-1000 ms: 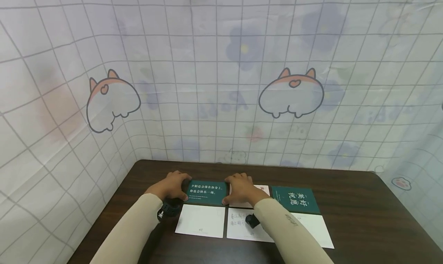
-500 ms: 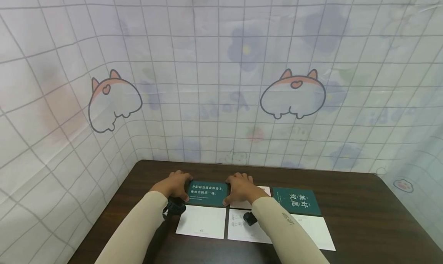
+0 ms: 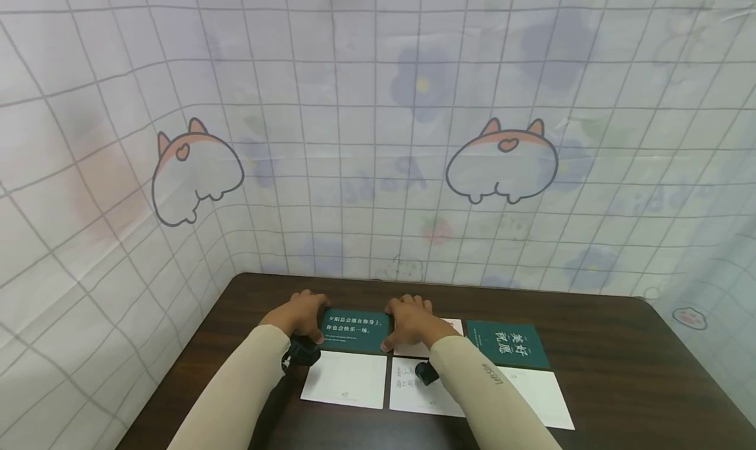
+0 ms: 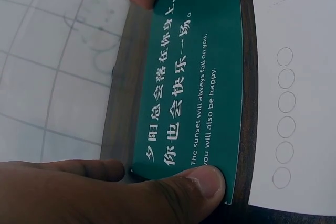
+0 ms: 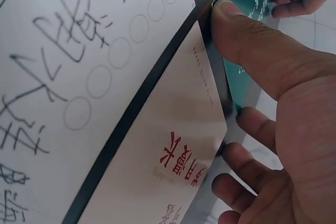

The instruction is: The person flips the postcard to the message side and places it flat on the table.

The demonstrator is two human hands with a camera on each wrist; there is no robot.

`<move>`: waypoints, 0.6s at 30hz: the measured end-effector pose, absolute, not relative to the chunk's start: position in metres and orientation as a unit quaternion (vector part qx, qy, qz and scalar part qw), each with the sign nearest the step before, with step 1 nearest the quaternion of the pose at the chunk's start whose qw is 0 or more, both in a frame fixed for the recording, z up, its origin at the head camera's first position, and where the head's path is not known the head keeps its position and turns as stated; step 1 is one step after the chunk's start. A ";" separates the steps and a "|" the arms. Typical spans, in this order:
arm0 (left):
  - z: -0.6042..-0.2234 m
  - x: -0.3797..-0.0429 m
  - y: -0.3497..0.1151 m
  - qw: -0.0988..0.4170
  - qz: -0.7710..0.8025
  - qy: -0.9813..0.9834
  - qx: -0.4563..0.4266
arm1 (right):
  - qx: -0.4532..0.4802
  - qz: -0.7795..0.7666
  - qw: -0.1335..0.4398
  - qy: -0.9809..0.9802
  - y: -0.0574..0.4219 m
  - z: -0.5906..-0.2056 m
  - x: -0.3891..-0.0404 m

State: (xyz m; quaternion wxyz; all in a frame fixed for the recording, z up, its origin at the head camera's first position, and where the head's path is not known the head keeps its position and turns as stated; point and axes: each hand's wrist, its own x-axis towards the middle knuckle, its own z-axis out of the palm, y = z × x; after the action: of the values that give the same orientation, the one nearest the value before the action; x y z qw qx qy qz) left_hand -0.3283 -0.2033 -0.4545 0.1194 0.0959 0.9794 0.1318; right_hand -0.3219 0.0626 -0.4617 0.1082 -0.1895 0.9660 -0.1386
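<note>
Green sunset postcard point(image 3: 356, 330) lies in the far row at its left end, pinched at both short sides.
On the dark wooden bench point(image 3: 620, 358), only narrow strips of wood part it from the unwritten white postcard point(image 3: 344, 380) on its near side and the cream postcard with red lettering point(image 5: 184, 93) on its right. Left grip point(image 3: 298, 315) and right grip point(image 3: 411, 323) each hold it between thumb and forefinger, thumb at the near corner. Uneven pulling by the two could skew it; a tug nearward could ride its long edge over the white one; a hard inward squeeze might bow it. Last, the right grip's spare fingertips, close by the cream postcard's corner, could nudge that card crooked; whether they touch it, I cannot tell.
</note>
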 end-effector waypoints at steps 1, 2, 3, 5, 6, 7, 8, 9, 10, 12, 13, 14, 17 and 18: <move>-0.454 -0.328 -0.203 0.119 0.129 0.980 0.097 | -0.190 -0.142 0.106 0.966 0.062 -0.461 -0.321; -0.454 -0.328 -0.203 0.119 0.127 0.980 0.097 | -0.190 -0.143 0.105 0.966 0.062 -0.461 -0.321; -0.453 -0.327 -0.203 0.119 0.126 0.980 0.097 | -0.191 -0.144 0.104 0.965 0.062 -0.461 -0.321; -0.452 -0.327 -0.202 0.119 0.126 0.980 0.096 | -0.194 -0.147 0.097 0.965 0.062 -0.461 -0.321; -0.452 -0.327 -0.203 0.119 0.128 0.980 0.094 | -0.195 -0.147 0.093 0.965 0.062 -0.461 -0.321; -0.452 -0.327 -0.203 0.118 0.130 0.980 0.094 | -0.198 -0.149 0.089 0.965 0.062 -0.462 -0.321; -0.453 -0.327 -0.204 0.116 0.133 0.980 0.094 | -0.200 -0.149 0.085 0.965 0.062 -0.462 -0.321; -0.454 -0.327 -0.205 0.113 0.135 0.980 0.095 | -0.203 -0.151 0.081 0.964 0.062 -0.464 -0.322; -0.456 -0.327 -0.206 0.111 0.138 0.979 0.096 | -0.205 -0.154 0.077 0.964 0.062 -0.464 -0.322; -0.459 -0.327 -0.209 0.101 0.144 0.979 0.101 | -0.209 -0.162 0.071 0.962 0.062 -0.466 -0.321; -0.461 -0.327 -0.210 0.095 0.147 0.979 0.105 | -0.210 -0.164 0.068 0.961 0.062 -0.466 -0.321; -0.463 -0.327 -0.212 0.088 0.150 0.979 0.109 | -0.212 -0.167 0.066 0.961 0.063 -0.467 -0.321; -0.468 -0.325 -0.215 0.065 0.157 0.978 0.120 | -0.213 -0.175 0.059 0.959 0.064 -0.469 -0.321; -0.470 -0.325 -0.217 0.057 0.160 0.978 0.123 | -0.213 -0.176 0.057 0.959 0.065 -0.470 -0.321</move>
State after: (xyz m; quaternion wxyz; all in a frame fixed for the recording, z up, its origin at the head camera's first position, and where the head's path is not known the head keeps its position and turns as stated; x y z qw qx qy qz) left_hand -0.3249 -0.2167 -0.4698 0.0571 0.1232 0.9778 0.1598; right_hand -0.3208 0.0651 -0.4702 0.0569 -0.2130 0.9594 -0.1758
